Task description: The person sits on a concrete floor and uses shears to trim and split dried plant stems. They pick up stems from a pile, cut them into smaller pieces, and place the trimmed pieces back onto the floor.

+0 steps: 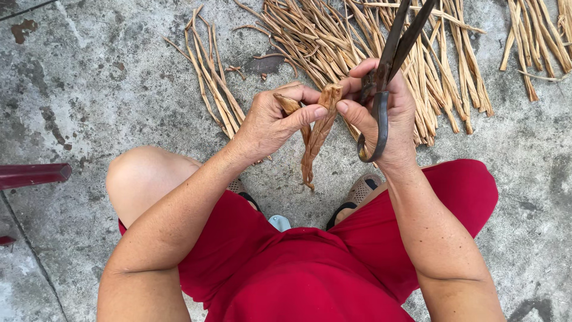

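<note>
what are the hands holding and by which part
Both hands pinch the top end of a brown dried strip, left hand and right hand at thumb and fingertips. The right hand also holds dark shears by their handle loops, blades pointing away.

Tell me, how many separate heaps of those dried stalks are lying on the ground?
3. A small bunch lies left of the left hand, the big pile spreads behind both hands, and another sits at the top right, cut by the frame; more may lie outside it.
</note>
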`<state>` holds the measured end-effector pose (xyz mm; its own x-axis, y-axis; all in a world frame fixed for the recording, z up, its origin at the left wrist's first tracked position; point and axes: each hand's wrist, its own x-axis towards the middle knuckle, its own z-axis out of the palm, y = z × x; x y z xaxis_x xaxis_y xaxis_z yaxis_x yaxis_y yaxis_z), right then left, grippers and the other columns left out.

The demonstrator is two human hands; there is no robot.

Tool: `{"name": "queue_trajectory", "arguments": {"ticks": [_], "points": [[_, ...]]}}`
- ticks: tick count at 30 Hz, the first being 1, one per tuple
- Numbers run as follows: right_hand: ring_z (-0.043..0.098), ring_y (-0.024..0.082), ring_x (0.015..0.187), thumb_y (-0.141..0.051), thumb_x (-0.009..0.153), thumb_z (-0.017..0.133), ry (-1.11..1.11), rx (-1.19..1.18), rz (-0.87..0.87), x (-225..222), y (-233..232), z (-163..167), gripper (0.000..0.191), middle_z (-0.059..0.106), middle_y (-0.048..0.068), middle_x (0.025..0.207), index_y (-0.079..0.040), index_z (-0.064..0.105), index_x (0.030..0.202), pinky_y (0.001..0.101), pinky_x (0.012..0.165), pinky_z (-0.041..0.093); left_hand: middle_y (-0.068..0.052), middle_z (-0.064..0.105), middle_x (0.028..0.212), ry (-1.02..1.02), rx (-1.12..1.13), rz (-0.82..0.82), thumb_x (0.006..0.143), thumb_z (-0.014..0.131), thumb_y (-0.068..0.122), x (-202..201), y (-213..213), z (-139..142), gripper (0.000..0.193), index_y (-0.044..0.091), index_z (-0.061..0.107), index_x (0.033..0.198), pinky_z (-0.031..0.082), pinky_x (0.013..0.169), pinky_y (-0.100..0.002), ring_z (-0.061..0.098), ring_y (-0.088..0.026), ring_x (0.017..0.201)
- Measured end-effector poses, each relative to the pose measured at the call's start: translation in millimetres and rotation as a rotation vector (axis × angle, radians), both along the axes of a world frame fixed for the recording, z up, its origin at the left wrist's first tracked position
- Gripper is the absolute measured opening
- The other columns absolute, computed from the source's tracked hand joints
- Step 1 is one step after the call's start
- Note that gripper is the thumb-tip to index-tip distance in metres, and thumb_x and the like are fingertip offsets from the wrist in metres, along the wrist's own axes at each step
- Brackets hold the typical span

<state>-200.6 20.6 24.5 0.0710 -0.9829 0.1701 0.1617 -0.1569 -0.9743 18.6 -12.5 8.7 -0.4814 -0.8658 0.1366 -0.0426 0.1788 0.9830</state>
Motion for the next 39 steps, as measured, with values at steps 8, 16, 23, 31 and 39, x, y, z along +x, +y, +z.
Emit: {"name": "queue_trajectory", "arguments": {"ticks": [8, 16, 23, 31, 39], "points": [[0.070, 0.012, 0.104, 0.007, 0.097, 0.079, -0.053, -0.001, 0.007, 0, -1, 0, 0.044, 0.070, 0.006, 0.107, -0.008, 0.057, 0.132, 0.0257, 0.093, 0.061, 0.002, 0.071, 0.101, 0.261, 0.223, -0.111, 0.103, 0.071, 0.028, -1, 0, -3, 0.027, 0.005, 0.074, 0.117, 0.052, 0.084, -0.024, 0.063, -0.006, 0.095], [0.069, 0.013, 0.102, 0.006, 0.095, 0.081, -0.117, 0.004, 0.032, 0, 0, -2, 0.047, 0.069, 0.007, 0.105, -0.007, 0.057, 0.133, 0.0253, 0.092, 0.060, 0.002, 0.071, 0.103, 0.268, 0.219, -0.038, 0.104, 0.070, 0.023, -3, -1, -6, 0.024, 0.003, 0.071, 0.117, 0.053, 0.085, -0.024, 0.064, -0.006, 0.096], [0.068, 0.011, 0.100, 0.006, 0.095, 0.081, -0.088, 0.016, 0.021, 0, 2, 0, 0.046, 0.069, 0.006, 0.104, -0.007, 0.057, 0.133, 0.0231, 0.090, 0.058, 0.003, 0.069, 0.103, 0.251, 0.144, -0.042, 0.108, 0.066, 0.023, -1, 2, -3, 0.021, 0.005, 0.069, 0.117, 0.053, 0.085, -0.022, 0.062, -0.004, 0.097], [0.068, 0.009, 0.099, 0.004, 0.101, 0.079, 0.166, -0.072, -0.091, 9, 7, 6, 0.041, 0.068, 0.003, 0.103, -0.008, 0.055, 0.132, 0.0221, 0.087, 0.058, 0.000, 0.071, 0.099, 0.056, -0.198, 0.174, 0.098, 0.081, 0.015, -6, 11, 4, 0.019, 0.006, 0.066, 0.105, 0.060, 0.075, -0.022, 0.069, -0.006, 0.088], [0.072, 0.012, 0.101, 0.002, 0.101, 0.075, 0.054, -0.044, 0.006, 8, 6, 8, 0.038, 0.074, 0.007, 0.113, -0.008, 0.056, 0.132, 0.0256, 0.089, 0.062, 0.000, 0.073, 0.101, 0.243, 0.063, 0.048, 0.103, 0.072, 0.016, -3, 7, 3, 0.017, 0.006, 0.067, 0.115, 0.062, 0.080, -0.023, 0.072, -0.005, 0.093]]}}
